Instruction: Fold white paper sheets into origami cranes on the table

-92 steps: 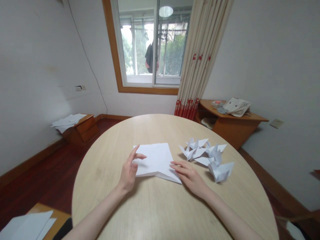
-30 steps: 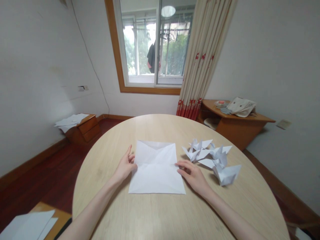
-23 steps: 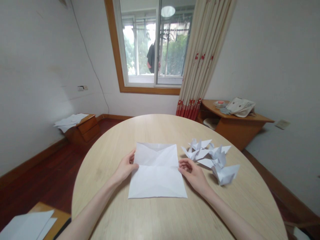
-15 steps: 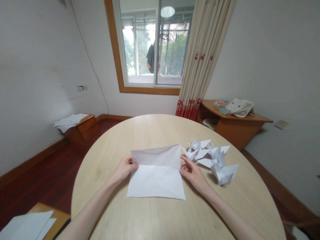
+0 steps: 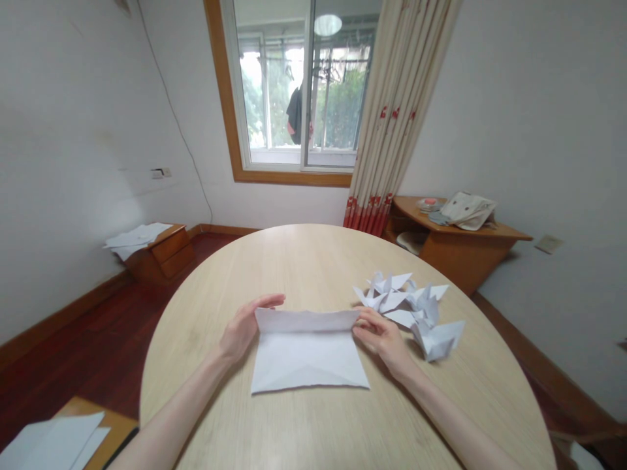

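Note:
A white sheet of paper (image 5: 308, 356) lies on the round wooden table (image 5: 313, 424) in front of me. Its far half is lifted and curling toward me. My left hand (image 5: 243, 329) pinches the sheet's left edge at the fold, index finger stretched over the raised flap. My right hand (image 5: 383, 337) pinches the right edge of the raised flap. Several folded white paper cranes (image 5: 411, 310) lie just right of my right hand.
A wooden side table (image 5: 455, 245) with a cloth bag (image 5: 465, 209) stands at the back right by the curtain (image 5: 396, 111). A low wooden cabinet (image 5: 157, 251) with loose papers is at the left wall. More white sheets (image 5: 53, 440) lie at the bottom left.
The sheet was unfolded flat, then both hands took its side edges and raised the far half, which now folds over toward me.

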Demonstrator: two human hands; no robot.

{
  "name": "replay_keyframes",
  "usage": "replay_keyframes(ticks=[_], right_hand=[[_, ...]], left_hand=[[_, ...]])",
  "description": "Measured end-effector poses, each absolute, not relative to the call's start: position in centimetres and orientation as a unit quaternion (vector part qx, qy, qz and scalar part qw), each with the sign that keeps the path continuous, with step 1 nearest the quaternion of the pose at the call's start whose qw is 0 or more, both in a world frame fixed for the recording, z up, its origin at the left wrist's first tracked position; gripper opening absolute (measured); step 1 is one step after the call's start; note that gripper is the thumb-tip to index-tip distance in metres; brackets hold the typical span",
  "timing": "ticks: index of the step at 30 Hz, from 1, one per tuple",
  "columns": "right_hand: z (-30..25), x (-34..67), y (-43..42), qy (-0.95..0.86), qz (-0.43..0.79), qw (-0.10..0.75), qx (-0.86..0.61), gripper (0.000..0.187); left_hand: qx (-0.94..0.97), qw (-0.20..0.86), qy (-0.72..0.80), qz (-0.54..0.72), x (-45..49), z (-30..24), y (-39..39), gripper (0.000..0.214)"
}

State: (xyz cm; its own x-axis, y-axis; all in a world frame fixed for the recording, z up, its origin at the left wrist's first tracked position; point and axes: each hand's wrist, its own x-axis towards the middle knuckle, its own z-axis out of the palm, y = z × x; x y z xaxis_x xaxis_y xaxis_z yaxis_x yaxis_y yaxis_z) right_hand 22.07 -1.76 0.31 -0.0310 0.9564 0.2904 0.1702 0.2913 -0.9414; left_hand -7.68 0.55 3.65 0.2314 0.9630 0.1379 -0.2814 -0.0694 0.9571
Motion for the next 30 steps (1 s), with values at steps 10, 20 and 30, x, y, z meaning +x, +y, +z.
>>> replay_keyframes(ticks=[10,20,30], right_hand=[[1.7,22.7,-2.8,-0.641,0.391,0.543,-0.376,0.042],[2.5,21.4,-3.8,-0.715,0.387,0.419,-0.405,0.056],[1.4,19.5,-5.1,-0.852,0.165,0.217,-0.447,0.038]], left_hand=[[0.501,0.677,0.281,0.46,-8.2,4.5,-0.1,0.098],[0.613,0.677,0.277,0.3,-8.0,4.1,0.1,0.101],[0.793,0.424,0.359,0.251,-5.6,2.3,-1.5,0.031]])
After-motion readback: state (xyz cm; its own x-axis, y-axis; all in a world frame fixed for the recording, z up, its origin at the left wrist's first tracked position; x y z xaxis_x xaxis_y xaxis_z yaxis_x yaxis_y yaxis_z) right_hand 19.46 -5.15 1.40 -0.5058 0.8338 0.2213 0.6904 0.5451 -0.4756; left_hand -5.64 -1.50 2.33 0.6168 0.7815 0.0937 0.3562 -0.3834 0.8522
